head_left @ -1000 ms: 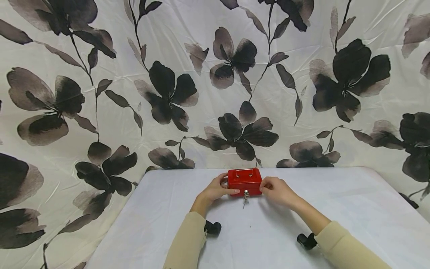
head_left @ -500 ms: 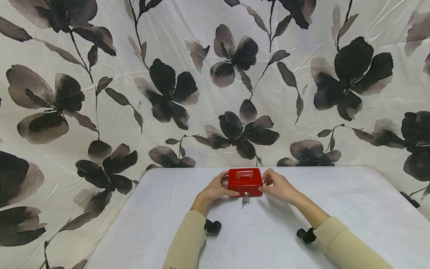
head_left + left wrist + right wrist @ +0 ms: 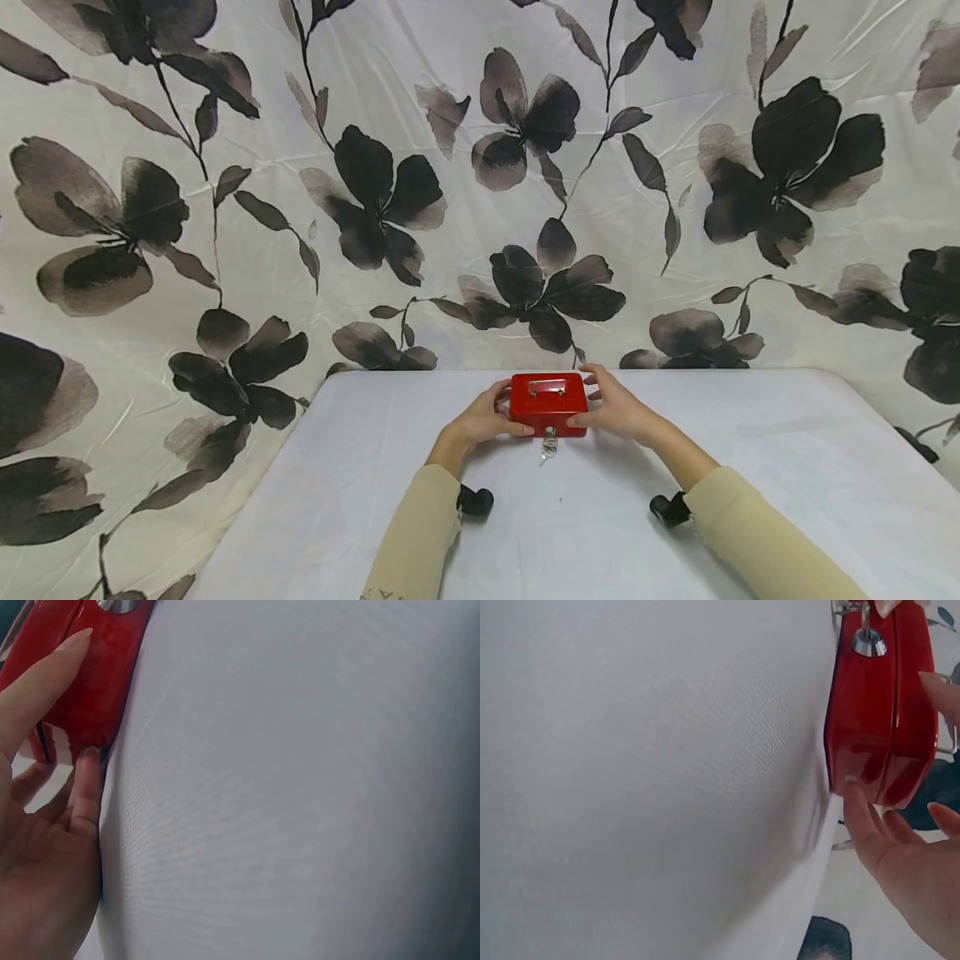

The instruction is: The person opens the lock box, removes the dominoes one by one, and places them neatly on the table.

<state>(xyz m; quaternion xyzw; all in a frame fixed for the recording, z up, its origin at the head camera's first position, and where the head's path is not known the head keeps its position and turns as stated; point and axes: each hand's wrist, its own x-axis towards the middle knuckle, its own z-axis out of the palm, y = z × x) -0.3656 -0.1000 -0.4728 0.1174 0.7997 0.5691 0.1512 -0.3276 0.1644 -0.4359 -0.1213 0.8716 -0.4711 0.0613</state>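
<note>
A small red metal cash box [image 3: 547, 402] sits on the white table, with a wire handle [image 3: 547, 387] on its lid. Its front carries a silver lock [image 3: 869, 643], from which keys [image 3: 549, 448] hang. My left hand [image 3: 482, 417] holds the box's left side, thumb across the front and fingers around the side, as the left wrist view also shows. At the right side is my right hand [image 3: 624, 410], fingers spread and slightly bent. Its thumb reaches over the front right corner, and one finger touches the side near the bottom. The lid is down.
The white-covered table [image 3: 555, 533] runs forward to a hanging cloth [image 3: 457, 200] printed with dark flowers. The box stands close to the table's far edge. A black camera mount [image 3: 476, 502] sits at the left wrist, another [image 3: 670, 509] at the right.
My right hand has gone from pinched fingers by the front right corner to spread fingers along the right side, thumb further over the front. My left hand and the box stay nearly put.
</note>
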